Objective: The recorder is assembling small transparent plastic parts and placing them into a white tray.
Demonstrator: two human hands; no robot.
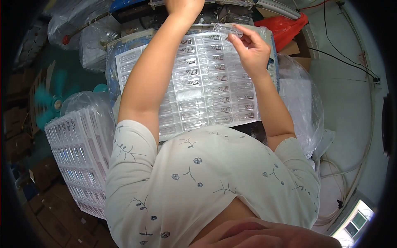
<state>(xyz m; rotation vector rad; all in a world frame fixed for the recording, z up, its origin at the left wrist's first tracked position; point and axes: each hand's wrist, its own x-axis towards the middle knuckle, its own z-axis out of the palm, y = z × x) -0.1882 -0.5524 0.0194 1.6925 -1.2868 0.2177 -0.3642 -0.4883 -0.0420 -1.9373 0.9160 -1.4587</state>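
Note:
Between the thumb and fingers of my right hand is a small clear plastic tube, held above the far right part of a tray. My left hand reaches far forward to the machine at the top edge, where its fingers are cut off from view. Spread before me is the white compartment tray, filled with rows of clear tubes, many bearing dark printing. One compartment near its middle shows bare white. My left forearm passes over the tray's left side and hides part of it.
A machine with a metal bar spans the far edge. To the right lie a red plastic bag, a cardboard box and clear plastic sheeting. Stacked trays of tubes and a teal fan stand at left.

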